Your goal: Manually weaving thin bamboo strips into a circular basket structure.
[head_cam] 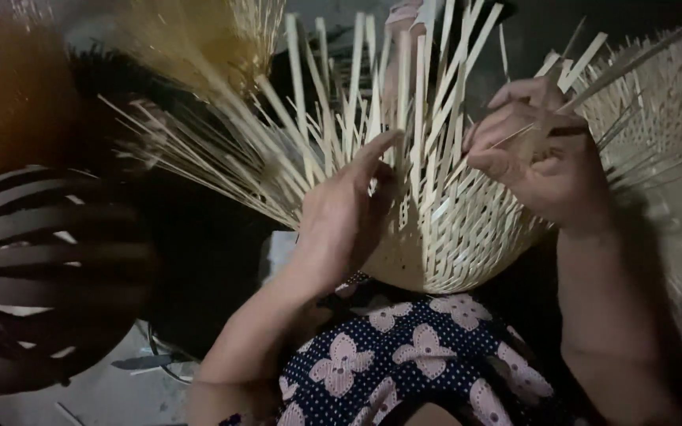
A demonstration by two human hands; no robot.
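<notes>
We see a half-woven pale bamboo basket (pixel 444 244) resting on a lap covered in dark blue cloth with pink flowers (pixel 404 355). Our left hand (pixel 349 209) presses flat against the weave, fingers up among the loose upright strips (pixel 341 87). Our right hand (pixel 534 154) pinches a thin strip (pixel 601 75) at the rim. A dark slatted basket (pixel 41 268) sits at left.

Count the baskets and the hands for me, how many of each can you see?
Pale, half-woven bamboo strip baskets: 2, one in the lap, one at the right edge.
Dark slatted round basket: 1.
Bare hands: 2, left hand pressed on the lap basket, right hand with its grip on a thin strip.
Total: 5.
</notes>
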